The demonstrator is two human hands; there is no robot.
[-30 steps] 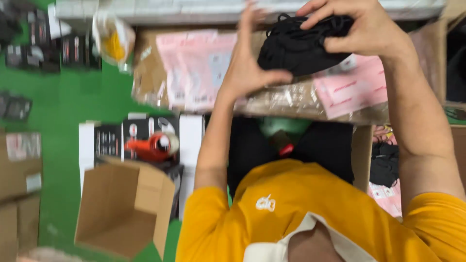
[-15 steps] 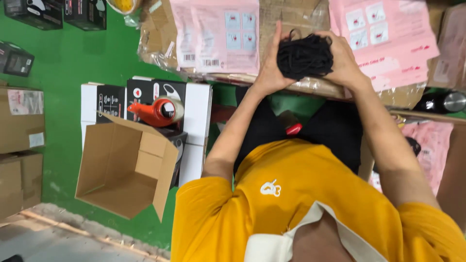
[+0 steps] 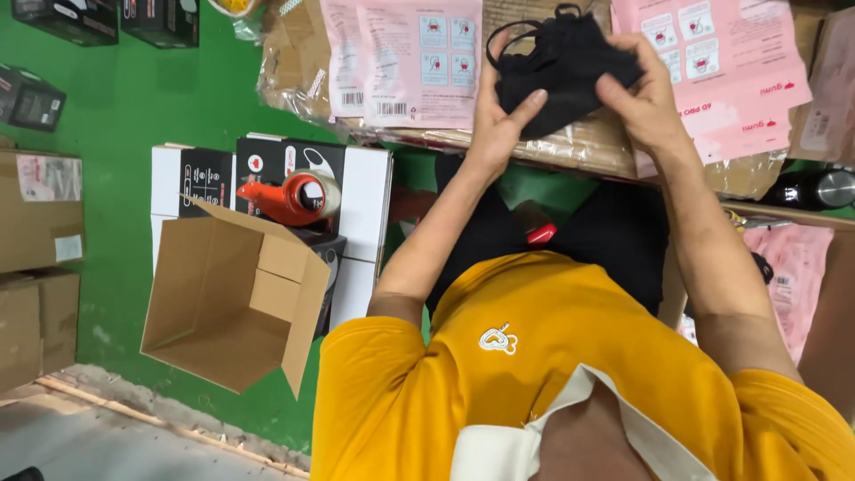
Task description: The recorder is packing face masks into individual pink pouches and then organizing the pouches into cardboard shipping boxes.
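Black fabric bundle (image 3: 563,64) pinched between both hands' fingers (image 3: 525,109).

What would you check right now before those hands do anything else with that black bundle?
1. Left hand gripping the black bundle: ok.
2. Right hand gripping it too: ok.
3. Bundle's loops tucked in: not ok, one loop sticks out at the top left.
4. Open cardboard box holds nothing visible: ok.
5. Orange tape dispenser lying apart from the hands: ok.
6. What the bundle is exactly: cannot tell.
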